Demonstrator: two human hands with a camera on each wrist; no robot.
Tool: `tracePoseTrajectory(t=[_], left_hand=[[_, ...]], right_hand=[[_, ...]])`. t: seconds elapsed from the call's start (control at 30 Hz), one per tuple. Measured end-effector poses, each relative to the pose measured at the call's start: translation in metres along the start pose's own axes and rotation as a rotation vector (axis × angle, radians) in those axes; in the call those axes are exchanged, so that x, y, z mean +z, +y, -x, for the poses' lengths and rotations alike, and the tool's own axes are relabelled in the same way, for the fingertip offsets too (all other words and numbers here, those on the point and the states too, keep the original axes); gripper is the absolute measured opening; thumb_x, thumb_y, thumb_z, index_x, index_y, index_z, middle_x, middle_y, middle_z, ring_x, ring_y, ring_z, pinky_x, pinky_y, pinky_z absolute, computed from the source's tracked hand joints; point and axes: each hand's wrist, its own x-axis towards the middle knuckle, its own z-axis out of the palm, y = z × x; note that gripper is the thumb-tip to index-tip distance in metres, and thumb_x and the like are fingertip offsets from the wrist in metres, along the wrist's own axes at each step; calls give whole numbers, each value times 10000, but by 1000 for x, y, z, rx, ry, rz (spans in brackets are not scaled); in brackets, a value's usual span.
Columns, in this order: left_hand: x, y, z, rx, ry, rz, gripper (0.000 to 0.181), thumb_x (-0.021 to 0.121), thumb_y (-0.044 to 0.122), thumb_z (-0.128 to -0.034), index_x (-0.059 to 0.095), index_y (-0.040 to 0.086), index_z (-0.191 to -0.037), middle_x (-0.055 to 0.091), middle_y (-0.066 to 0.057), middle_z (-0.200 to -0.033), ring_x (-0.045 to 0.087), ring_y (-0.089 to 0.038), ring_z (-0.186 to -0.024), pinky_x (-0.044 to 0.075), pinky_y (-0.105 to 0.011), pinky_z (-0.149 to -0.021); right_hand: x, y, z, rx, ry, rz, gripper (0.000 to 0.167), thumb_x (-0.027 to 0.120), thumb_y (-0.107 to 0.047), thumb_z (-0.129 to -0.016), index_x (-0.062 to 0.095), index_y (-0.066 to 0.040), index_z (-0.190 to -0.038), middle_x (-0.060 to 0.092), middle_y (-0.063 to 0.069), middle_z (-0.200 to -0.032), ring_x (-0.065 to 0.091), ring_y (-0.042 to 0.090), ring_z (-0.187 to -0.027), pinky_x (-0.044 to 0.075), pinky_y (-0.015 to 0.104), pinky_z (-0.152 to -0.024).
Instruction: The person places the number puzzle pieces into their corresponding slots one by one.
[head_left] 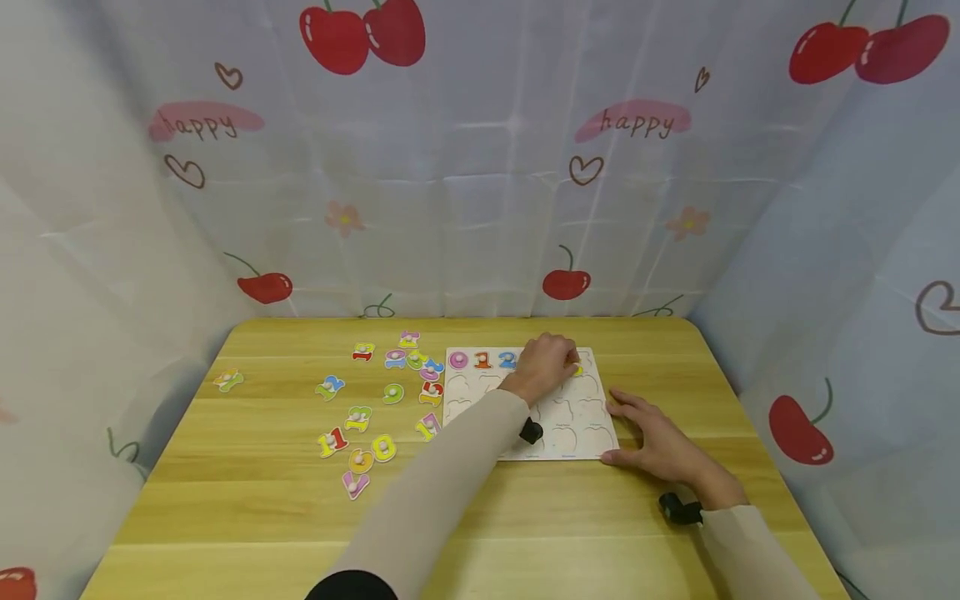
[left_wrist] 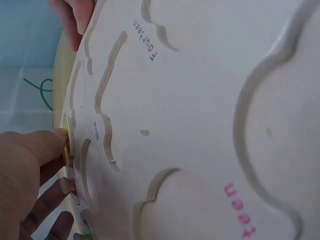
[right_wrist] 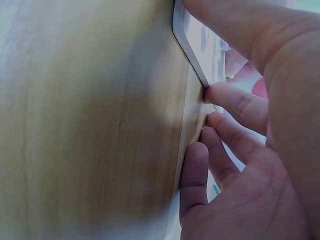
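Observation:
A white wooden number puzzle board (head_left: 585, 396) lies on the table. My left hand (head_left: 543, 364) reaches over its far side, pinching a yellow number piece (head_left: 578, 370) near the far right. In the left wrist view the thumb rests against this yellow piece (left_wrist: 65, 142); its number is hidden. A pink 0 (head_left: 458, 360), an orange 1 (head_left: 482, 360) and a blue 2 (head_left: 507, 360) sit in the board's far row; the left hand covers the slots beyond. My right hand (head_left: 660, 442) touches the board's right edge, thumb by the near corner and fingers extended along the side.
Several loose number pieces with knobs lie left of the board, among them a yellow 0 (head_left: 384, 448), a green 9 (head_left: 393, 393) and a pink 7 (head_left: 356, 484). A patterned curtain (head_left: 480, 208) encloses the wooden table (head_left: 247, 500).

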Motion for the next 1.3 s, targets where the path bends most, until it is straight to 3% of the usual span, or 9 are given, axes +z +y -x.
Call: tracePoseTrajectory(t=[0.17,0.53,0.97,1.13,1.3], left_hand=[[7,6,-8,-17,-12,-58,135,763,327,-1160,868,251,-1199,843,90,-1187,755,-131,-1165,621,-362,-1094],[7,11,-14,-47,38,-123,134,789,355,-1141,886,271,-1180,866,106,-1171,792,-141,-1147,641,-363,-1073],[17,8,-16,-145,61,-37,144,841,436,-1090,932,351,-1162,871,154,-1204,744,-162,-1223,595,-389,-1120],[21,5,-16,-136,54,-19,150,844,430,-1090,929,352,-1186,865,157,-1223,742,-170,-1250,593,-412,-1132],[13,3,-12,-102,58,52,175,868,367,-1081,920,311,-1239,867,126,-1279,734,-175,-1277,559,-427,-1182]], right_hand=[[-1,0,1,-6,2,2,936,1014,-443,-918,633,45,-1620,446,285,-1820,442,618,-1637,414,824,-1279],[-2,-2,-1,-23,6,1,928,1011,-435,-922,635,54,-1616,457,289,-1811,459,626,-1624,430,821,-1267],[2,-2,0,-19,3,-9,920,1018,-438,-914,650,45,-1604,465,280,-1809,465,615,-1624,435,809,-1271],[4,-2,0,-6,4,-8,931,1023,-444,-907,647,31,-1614,463,269,-1815,463,609,-1629,434,811,-1274],[0,0,-1,-2,9,8,938,1025,-440,-906,641,37,-1618,468,271,-1809,470,608,-1622,442,807,-1269]])
